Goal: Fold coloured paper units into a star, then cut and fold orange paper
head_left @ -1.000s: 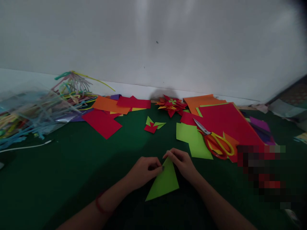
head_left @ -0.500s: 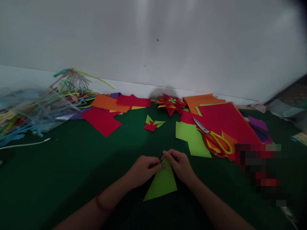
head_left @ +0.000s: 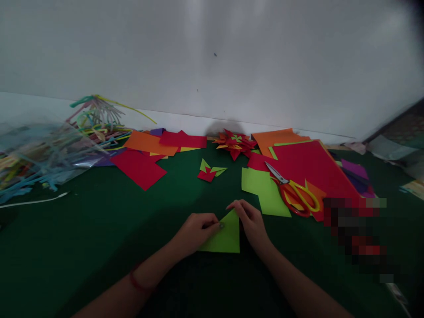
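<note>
A light-green sheet of paper [head_left: 225, 238], folded to a triangle, is held low over the table between both hands. My left hand [head_left: 202, 229] pinches its sloping left edge, thumb on top. My right hand [head_left: 248, 221] grips the upper right corner between thumb and fingers; part of those fingers is hidden behind the hand. Just beyond the hands lies a small folded red-and-green paper piece [head_left: 207, 175]. Farther back sits a layered red, orange and green paper flower [head_left: 234, 143].
Scissors [head_left: 293, 190] with red and yellow handles rest on red sheets [head_left: 304, 170] and green paper [head_left: 270, 196] at right. Red [head_left: 141, 170] and orange sheets [head_left: 150, 143] lie back left, beside a clear bag [head_left: 66, 145] of pipe cleaners. A white wall [head_left: 165, 57] stands behind the green table [head_left: 66, 247].
The green paper has turned, its lower edge now nearly level and higher up. My right hand has shifted slightly upward with the corner; my left hand has moved slightly left.
</note>
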The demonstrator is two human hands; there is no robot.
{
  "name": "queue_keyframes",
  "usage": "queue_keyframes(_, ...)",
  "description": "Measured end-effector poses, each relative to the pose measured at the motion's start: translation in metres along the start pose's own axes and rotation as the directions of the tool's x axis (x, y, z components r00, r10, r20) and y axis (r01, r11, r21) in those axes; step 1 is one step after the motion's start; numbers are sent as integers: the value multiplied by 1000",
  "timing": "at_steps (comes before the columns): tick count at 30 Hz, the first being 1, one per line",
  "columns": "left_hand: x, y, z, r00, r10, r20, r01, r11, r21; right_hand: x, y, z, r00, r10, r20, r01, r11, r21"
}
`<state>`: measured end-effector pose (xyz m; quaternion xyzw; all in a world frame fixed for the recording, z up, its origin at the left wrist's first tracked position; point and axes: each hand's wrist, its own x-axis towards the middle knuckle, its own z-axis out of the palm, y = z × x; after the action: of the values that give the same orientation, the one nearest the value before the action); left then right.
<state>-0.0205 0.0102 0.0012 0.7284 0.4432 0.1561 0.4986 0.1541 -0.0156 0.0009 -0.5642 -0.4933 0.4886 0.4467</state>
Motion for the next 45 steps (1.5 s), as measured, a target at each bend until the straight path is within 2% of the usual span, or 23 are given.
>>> queue_keyframes(5, -1, 0, 0, 1000, 2, -22, -2, 1000, -4, 1, 3, 1, 999, -20, 49, 22, 999, -45)
queue_keyframes(10, -2, -1, 1, 1000, -5, 2, 5, 997, -82, 2, 5, 2, 999, -49, -13, 47, 987, -156)
queue_keyframes(12, -2, -2, 2, 1000, -12, 21, 15, 991, -134, 2, 5, 2, 998, -52, -24, 48, 988, -147)
queue_keyframes(17, -2, -2, 3, 998, -54, -22, 46, 955, -294, 1, 6, 2, 997, -39, 61, 49, 985, -167)
queue_keyframes(20, -3, -3, 5, 997, -78, 23, 81, 910, -406, 0, 5, 2, 998, -21, 51, 29, 985, -170)
queue_keyframes(22, -3, -4, 5, 995, -90, 43, 99, 892, -440, -1, 3, 2, 996, -1, 86, 12, 992, -127)
queue_keyframes(25, -4, -6, 4, 996, -72, 57, 89, 923, -373, -2, 0, 2, 991, 10, 134, -2, 998, -59)
queue_keyframes(28, -4, -5, 2, 1000, 6, 12, -4, 988, -156, -2, 0, 2, 995, -15, 94, 20, 998, -57)
queue_keyframes(30, -4, -5, 2, 999, 36, 5, -35, 996, -82, -1, 2, 2, 998, -20, 62, 24, 998, -64)
queue_keyframes(35, -4, -4, 2, 994, -25, 108, 46, 979, -197, 0, 4, 2, 999, 8, 38, -7, 999, -33)
queue_keyframes(39, -5, -4, 1, 994, -12, 108, 27, 990, -138, -1, 4, 1, 1000, 10, 5, -10, 1000, 22)
queue_keyframes(45, -4, -2, -1, 996, 27, 84, -25, 999, -30, -1, 0, -1, 996, 94, -2, -94, 993, 76)
